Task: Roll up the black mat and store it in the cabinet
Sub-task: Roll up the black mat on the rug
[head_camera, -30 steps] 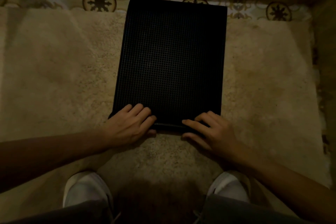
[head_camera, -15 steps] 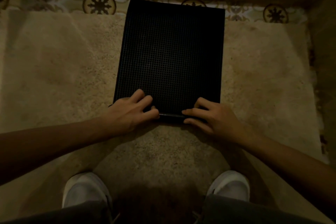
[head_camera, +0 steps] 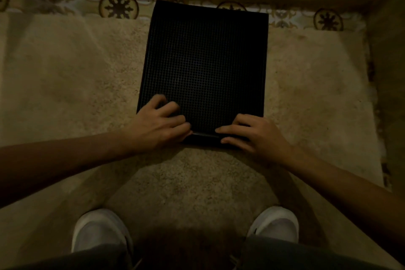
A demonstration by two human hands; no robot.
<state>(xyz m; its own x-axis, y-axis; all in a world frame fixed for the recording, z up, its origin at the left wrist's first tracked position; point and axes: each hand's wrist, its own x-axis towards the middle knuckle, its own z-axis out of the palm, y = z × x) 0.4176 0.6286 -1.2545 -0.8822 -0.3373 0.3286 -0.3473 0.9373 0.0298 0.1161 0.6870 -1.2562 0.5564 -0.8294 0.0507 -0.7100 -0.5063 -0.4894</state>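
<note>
With my left hand (head_camera: 161, 126) and right hand (head_camera: 255, 136) clamped on the black mat (head_camera: 203, 61)'s near edge, I'm rolling — next, tight turns away from me.

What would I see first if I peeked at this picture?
A black mat with a bumpy grid lies in the middle, on a beige rug. The left hand and right hand press its near edge, which is curled into a small roll. Two white shoes peek out below.

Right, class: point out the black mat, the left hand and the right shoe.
black mat (head_camera: 203, 68), head view, middle of its gridded surface
left hand (head_camera: 157, 129), head view, back of the hand
right shoe (head_camera: 274, 223), head view, white toe
</note>
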